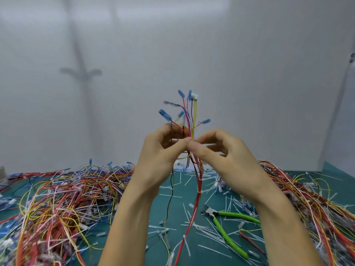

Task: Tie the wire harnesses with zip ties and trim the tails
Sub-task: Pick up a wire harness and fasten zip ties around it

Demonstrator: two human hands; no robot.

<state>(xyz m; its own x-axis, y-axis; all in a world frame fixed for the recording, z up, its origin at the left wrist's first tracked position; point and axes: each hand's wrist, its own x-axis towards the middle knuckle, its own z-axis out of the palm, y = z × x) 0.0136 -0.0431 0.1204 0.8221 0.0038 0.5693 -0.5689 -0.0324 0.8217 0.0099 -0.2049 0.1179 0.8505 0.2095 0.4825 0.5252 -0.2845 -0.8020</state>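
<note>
I hold one wire harness (189,116) upright above the table, its blue-capped ends and a white connector fanning out at the top. My left hand (163,150) grips the bundle from the left, thumb tip at its middle. My right hand (217,150) pinches at the same spot from the right, where a white zip tie (210,145) shows faintly behind the fingers. The harness hangs down as a red bundle (197,194) with white ties around it, reaching the green mat. Green-handled flush cutters (226,229) lie on the mat, below my right forearm.
A large heap of tied harnesses (57,204) fills the left side. Another heap (311,204) spreads on the right. Several cut white zip-tie tails (192,181) litter the green mat (176,206) between them. A white wall stands close behind.
</note>
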